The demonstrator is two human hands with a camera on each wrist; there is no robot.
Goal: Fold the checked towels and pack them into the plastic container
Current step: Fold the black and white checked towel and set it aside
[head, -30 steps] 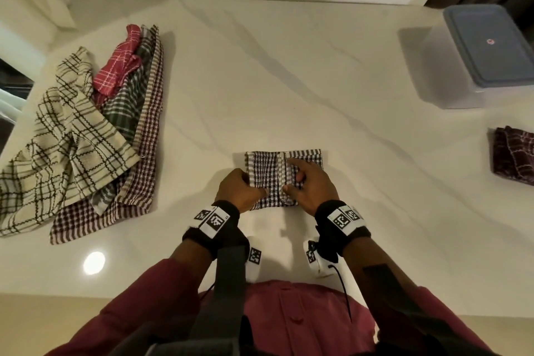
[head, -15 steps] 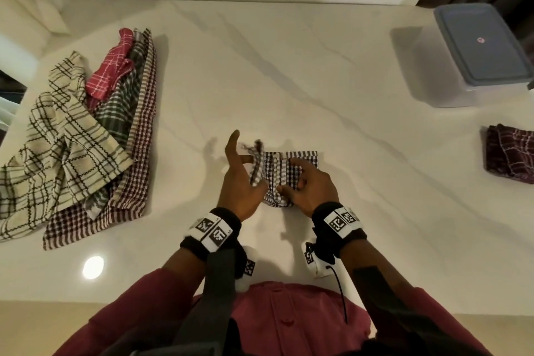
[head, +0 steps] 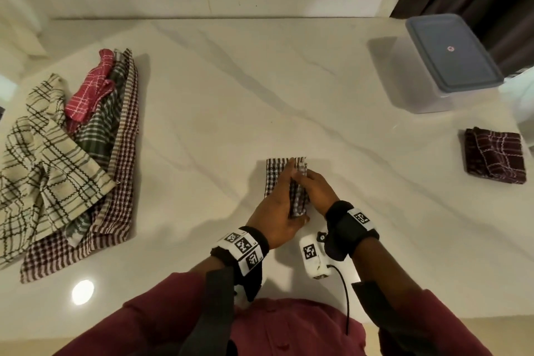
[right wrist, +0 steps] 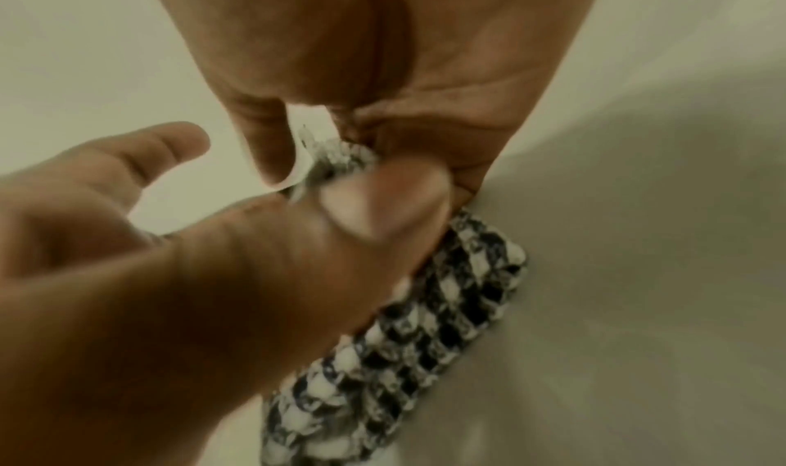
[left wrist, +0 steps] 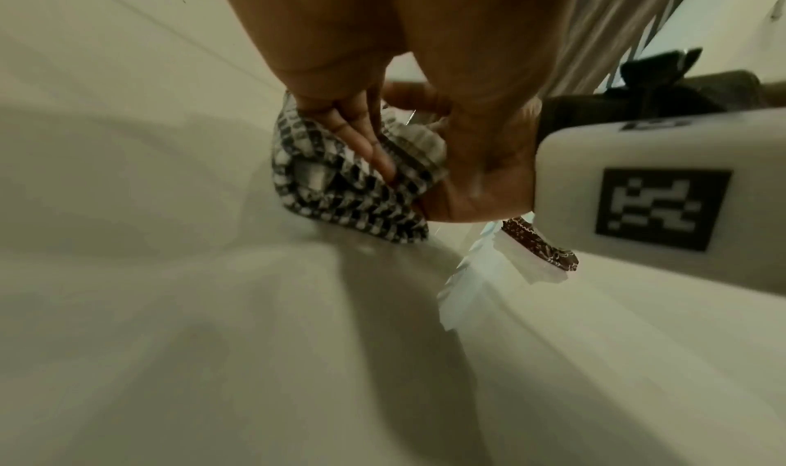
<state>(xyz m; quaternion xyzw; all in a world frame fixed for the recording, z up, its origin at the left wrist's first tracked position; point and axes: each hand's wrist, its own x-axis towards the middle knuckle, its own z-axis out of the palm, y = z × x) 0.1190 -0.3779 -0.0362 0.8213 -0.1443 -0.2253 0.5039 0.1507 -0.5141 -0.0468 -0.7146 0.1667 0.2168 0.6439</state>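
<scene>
Black-and-white checked towel (head: 273,173) at centre of counter (head: 260,81), mid-fold; left hand (head: 277,211) gripping raised half; right hand (head: 315,191) pinching far corner; advised: align edges, press crease flat; lidded plastic container (head: 450,63) well apart.

Black-white check towel (head: 273,179); maroon check towel (head: 494,157) at 3 o'clock; cream-black plaid towel (head: 43,153) at 9; grey-blue container lid (head: 450,55) at 1.

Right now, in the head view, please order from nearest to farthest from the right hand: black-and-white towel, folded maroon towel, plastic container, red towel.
1. black-and-white towel, pinched by the right hand itself.
2. folded maroon towel, at the right edge, and plastic container, back right: too close to call.
3. red towel, on the pile at far left.
</scene>
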